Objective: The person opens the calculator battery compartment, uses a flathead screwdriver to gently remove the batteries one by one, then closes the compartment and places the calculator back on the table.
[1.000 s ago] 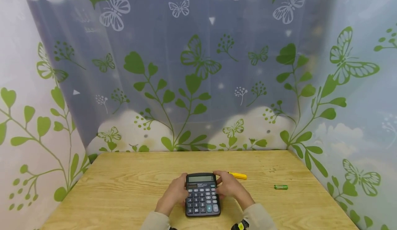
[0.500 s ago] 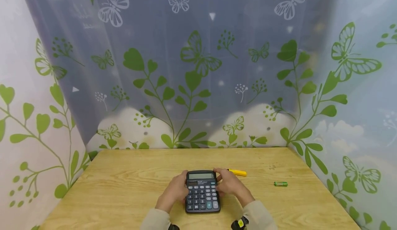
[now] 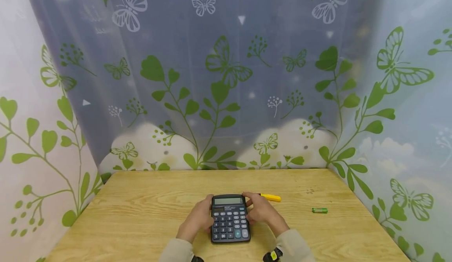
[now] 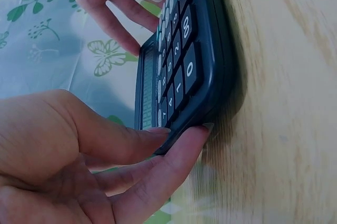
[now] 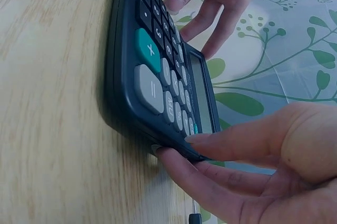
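A dark calculator with grey, black and teal keys lies face up at the front middle of the table, its display at the far end. My left hand grips its left edge, thumb on the top face and fingers along the side. On the opposite edge, my right hand pinches the side between thumb and fingers. Both wrist views show the calculator's near end close over the wood, with a shadow beneath. The fingertips under its sides are partly hidden.
Just beyond my right hand lies a yellow-handled screwdriver, its thin shaft partly hidden behind the fingers. Farther right on the wooden table is a green battery. A patterned curtain stands behind the table's back edge.
The head view has tilted slightly, shifting the scene up a little. Both hands keep their hold on the calculator, which stays in about the same place.
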`<action>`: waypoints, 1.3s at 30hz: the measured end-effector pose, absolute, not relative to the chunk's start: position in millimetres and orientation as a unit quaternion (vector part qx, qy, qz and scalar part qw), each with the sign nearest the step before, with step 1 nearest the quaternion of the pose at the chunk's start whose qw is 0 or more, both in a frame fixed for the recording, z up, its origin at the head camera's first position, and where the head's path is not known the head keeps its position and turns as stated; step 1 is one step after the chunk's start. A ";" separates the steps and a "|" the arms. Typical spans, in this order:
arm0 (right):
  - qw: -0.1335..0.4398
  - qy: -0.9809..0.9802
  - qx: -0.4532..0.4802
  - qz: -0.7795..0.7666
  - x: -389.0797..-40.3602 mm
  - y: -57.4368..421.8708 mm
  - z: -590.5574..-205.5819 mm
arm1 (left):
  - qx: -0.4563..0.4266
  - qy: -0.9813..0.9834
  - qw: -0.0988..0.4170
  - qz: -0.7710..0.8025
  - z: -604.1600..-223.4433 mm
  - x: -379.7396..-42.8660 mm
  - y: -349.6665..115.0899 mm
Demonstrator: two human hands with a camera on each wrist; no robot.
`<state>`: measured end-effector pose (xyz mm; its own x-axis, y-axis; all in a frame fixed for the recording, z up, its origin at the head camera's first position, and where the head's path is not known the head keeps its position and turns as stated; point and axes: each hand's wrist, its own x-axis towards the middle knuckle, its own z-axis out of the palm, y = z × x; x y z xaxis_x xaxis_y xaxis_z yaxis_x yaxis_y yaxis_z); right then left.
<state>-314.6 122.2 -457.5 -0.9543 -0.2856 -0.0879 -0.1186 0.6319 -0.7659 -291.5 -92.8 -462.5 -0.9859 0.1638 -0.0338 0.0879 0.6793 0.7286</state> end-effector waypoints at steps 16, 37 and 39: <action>0.083 0.898 -0.122 -0.415 -314.2 118.5 -462.5 | 0.062 0.928 0.026 0.367 -466.2 -293.2 -95.1; 0.075 0.897 -0.115 -0.420 -315.0 117.4 -466.7 | 0.053 0.922 0.033 0.382 -466.0 -295.2 -98.4; 0.078 0.897 -0.113 -0.419 -314.7 117.4 -467.1 | 0.056 0.923 0.031 0.380 -466.4 -295.2 -98.8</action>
